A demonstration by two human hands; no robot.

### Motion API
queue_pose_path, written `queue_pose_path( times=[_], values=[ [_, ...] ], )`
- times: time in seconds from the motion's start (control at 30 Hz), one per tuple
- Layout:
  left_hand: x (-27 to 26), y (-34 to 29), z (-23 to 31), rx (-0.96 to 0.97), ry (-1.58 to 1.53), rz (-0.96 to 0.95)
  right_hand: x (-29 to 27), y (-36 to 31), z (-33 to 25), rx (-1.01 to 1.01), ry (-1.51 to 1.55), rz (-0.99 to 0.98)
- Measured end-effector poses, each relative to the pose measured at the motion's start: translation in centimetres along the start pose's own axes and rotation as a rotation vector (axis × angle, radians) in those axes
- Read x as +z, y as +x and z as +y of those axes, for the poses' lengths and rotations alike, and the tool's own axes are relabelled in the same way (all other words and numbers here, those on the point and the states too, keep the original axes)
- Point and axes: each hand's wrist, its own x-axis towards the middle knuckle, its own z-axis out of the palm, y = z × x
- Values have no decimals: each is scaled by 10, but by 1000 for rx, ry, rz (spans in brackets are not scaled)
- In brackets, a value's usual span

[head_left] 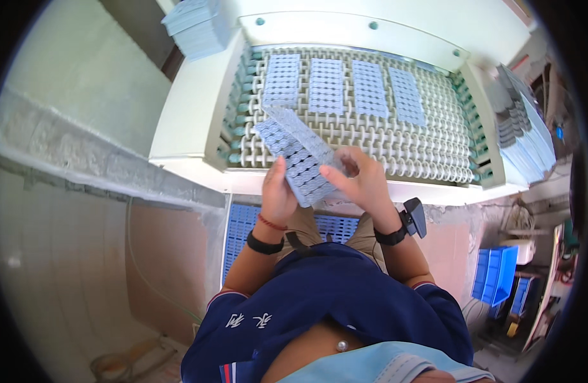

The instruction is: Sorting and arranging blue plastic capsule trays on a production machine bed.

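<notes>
A small stack of pale blue circuit board panels (300, 167) with rows of dark shapes is held tilted in front of my body. My left hand (282, 195) grips its left edge, thumb along the side. At the right edge, my right hand (361, 179) is closed on the panels, thumb on the face and fingers bent behind. The top panel (300, 133) stands lifted at an angle from the rest. Just beyond, several similar panels (326, 86) lie in a row on a white roller conveyor (428, 153).
Panel stacks stand at the conveyor's far left (198, 32) and right side (524, 134). White side rails (185, 115) frame the rollers. Blue slotted matting (241, 230) lies below. Blue bins (495, 274) sit at lower right, and a wall ledge (115, 153) runs along the left.
</notes>
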Motion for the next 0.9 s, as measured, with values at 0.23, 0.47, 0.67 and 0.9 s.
queue_pose_path(
  times=[0.23,0.47,0.67,0.9],
  values=[
    [-6,-14,18,-65,0,6,-116,65,87,225,-600,505],
    [-15,-25,20,-70,83,87,-186,105,201,470,-971,467],
    [-13,-32,24,-47,121,125,-157,102,167,239,-1047,476],
    [-9,-26,17,-85,197,135,-35,37,42,74,90,-267]
  ],
)
